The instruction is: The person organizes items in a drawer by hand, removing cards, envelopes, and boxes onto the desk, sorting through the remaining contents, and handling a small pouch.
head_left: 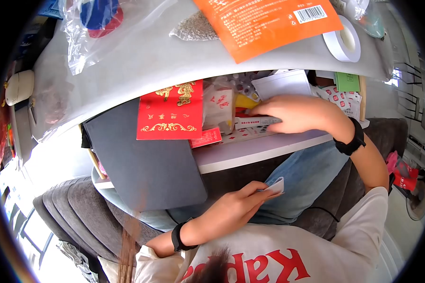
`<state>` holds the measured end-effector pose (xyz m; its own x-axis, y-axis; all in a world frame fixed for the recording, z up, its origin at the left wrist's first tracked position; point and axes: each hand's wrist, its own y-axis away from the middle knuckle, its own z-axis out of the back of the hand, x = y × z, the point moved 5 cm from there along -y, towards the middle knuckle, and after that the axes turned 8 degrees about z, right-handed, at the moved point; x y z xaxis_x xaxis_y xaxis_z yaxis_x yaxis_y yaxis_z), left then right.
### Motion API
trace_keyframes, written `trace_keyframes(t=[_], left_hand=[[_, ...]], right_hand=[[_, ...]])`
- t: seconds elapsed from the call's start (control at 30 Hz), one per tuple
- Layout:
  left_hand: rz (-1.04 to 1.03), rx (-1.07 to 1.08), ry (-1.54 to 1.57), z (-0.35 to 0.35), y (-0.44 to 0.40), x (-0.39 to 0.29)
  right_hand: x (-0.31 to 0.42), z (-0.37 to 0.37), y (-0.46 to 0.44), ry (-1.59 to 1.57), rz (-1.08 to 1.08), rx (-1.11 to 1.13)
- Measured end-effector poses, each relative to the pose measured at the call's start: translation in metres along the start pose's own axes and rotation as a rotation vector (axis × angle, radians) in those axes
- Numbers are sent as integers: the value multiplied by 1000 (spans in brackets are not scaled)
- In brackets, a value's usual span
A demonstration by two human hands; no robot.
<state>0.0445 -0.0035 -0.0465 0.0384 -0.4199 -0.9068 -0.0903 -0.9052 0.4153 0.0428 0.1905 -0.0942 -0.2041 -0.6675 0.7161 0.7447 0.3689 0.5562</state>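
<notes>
Seen from above, a drawer (264, 152) stands pulled out from under a pale grey desk (127, 61), above the person's lap. The left hand (229, 205) is outside the drawer, over the lap; its thumb and fingers are clamped on a small folded white paper (276, 187), which juts out beyond the fingertips. There is open room between this hand and the drawer's front edge, with jeans and a dark grey seat below. The right hand (288, 113) reaches over the drawer's right half, its wrist above the front edge. Its thumb and forefinger are apart, the thumb at the right end of a narrow white printed strip (255, 121); whether they grip anything cannot be told. Beyond this hand, close by, lies a white card (282, 85); a green packet (347, 81) is near the drawer's right side. To the strip's left are a clear-wrapped packet (218, 104) and a red envelope with gold print (170, 113). The envelope overlaps a dark flat board (146, 165) that covers the left part of the drawer and sticks out well past its front edge. On the desk, an orange pouch (269, 28) and a white tape roll (342, 40) sit near the edge, leaving a bare strip of desktop.
</notes>
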Motion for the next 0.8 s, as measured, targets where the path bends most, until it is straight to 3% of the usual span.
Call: trace_keyframes(t=[0.1, 0.2, 0.3, 0.43, 0.53, 0.63, 0.73, 0.8], left_hand=[[-7, 8, 7, -3, -3, 2], [-2, 3, -14, -2, -5, -1], [-3, -13, -20, -1, -6, -1], [-3, 1, -18, -2, -8, 1], [-15, -1, -19, -4, -9, 1], [-14, -12, -27, -4, -7, 1], [-3, -23, -41, 1, -7, -2], [-5, -42, -57, 6, -7, -6]], right_hand=[[-4, 9, 9, -7, -232, 42], [0, 14, 20, 70, -133, -144], [13, 10, 33, -6, -170, -3], [10, -19, 42, 11, 71, -104], [7, -10, 52, -62, -93, -137], [7, -9, 50, -24, -72, -121], [25, -5, 35, 19, 8, -77], [35, -16, 15, 8, 188, -94]])
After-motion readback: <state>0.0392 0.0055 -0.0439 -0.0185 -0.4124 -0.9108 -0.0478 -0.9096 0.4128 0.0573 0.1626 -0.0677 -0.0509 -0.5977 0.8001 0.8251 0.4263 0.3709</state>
